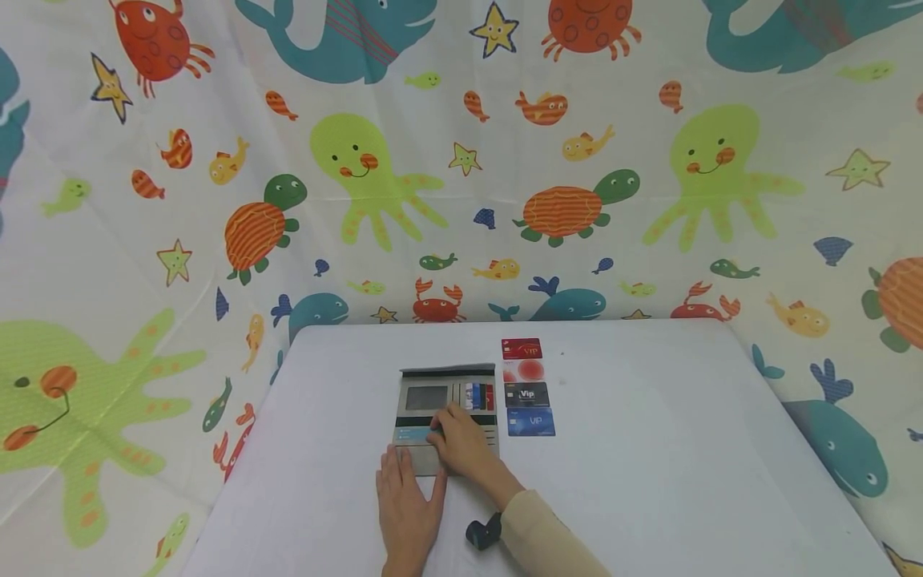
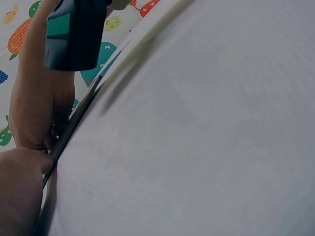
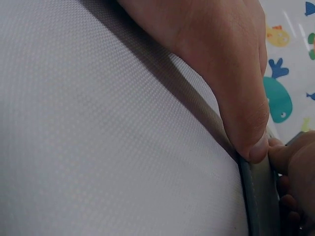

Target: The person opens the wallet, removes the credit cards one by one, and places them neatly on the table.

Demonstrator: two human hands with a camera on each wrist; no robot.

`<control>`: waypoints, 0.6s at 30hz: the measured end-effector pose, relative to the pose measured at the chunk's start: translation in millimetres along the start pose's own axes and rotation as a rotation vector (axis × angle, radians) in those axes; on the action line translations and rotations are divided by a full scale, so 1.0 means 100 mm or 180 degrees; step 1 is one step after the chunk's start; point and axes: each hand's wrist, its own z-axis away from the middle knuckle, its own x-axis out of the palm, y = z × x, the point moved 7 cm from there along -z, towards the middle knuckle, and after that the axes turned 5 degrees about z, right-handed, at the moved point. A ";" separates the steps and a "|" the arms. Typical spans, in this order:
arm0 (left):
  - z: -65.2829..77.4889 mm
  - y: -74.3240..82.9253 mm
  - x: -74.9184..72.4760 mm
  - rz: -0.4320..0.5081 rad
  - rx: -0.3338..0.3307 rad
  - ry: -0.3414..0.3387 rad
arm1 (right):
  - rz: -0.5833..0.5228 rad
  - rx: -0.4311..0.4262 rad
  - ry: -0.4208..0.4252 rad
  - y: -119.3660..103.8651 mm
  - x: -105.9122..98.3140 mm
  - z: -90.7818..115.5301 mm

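Observation:
A grey wallet (image 1: pixel 427 461) lies unfolded on the white table, with a dark window and several cards (image 1: pixel 479 397) tucked in its upper half. A light blue card (image 1: pixel 413 435) shows in the lower half. My right hand (image 1: pixel 465 449) bends over it, thumb and forefinger pinching at its right part, which they cover. My left hand (image 1: pixel 409 505) rests with straight fingers on the wallet's lower left edge. In the right wrist view, the right thumb (image 3: pixel 256 147) comes down at the edge of the wallet (image 3: pixel 261 196), close by the left hand (image 3: pixel 300 157).
Right of the wallet, a column of cards stands in line: a red VIP card (image 1: pixel 521 348), a pink-and-red card (image 1: pixel 523 370), a black VIP card (image 1: pixel 526 394) and a blue VIP card (image 1: pixel 531 422). A black wrist camera (image 1: pixel 483 532) sits under the right sleeve. Behind the table (image 1: pixel 649 449) hangs a sea-animal curtain (image 1: pixel 461 184).

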 end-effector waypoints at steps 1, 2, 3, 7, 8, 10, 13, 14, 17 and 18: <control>0.00 0.00 0.00 -0.0005 -0.0006 -0.0006 | -0.0002 0.0004 -0.0004 0.00 0.00 0.00; 0.00 0.00 0.00 -0.0005 -0.0012 -0.0009 | -0.0005 0.0005 -0.0006 0.00 0.00 0.00; 0.00 0.00 0.00 -0.0003 -0.0013 -0.0010 | -0.0003 0.0004 -0.0005 0.00 0.00 0.00; 0.01 0.00 -0.01 0.0020 0.0013 0.0021 | 0.0028 -0.0015 0.0023 -0.01 0.00 0.01; 0.01 0.00 -0.01 0.0034 0.0024 0.0035 | 0.0049 -0.0026 0.0040 -0.01 0.01 0.01; 0.01 0.00 -0.01 0.0056 0.0052 0.0063 | 0.0094 -0.0044 0.0075 -0.02 0.01 0.01; 0.01 0.00 -0.01 0.0088 0.0082 0.0095 | 0.0143 -0.0049 0.0104 -0.02 0.02 0.01; 0.01 0.00 -0.01 0.0092 0.0086 0.0101 | 0.0142 -0.0044 0.0106 -0.01 0.03 0.01; 0.00 0.00 -0.01 0.0092 0.0083 0.0100 | 0.0135 -0.0018 0.0084 -0.01 0.02 0.01; 0.00 0.00 -0.01 0.0096 0.0077 0.0094 | 0.0131 -0.0014 0.0076 -0.01 0.02 0.01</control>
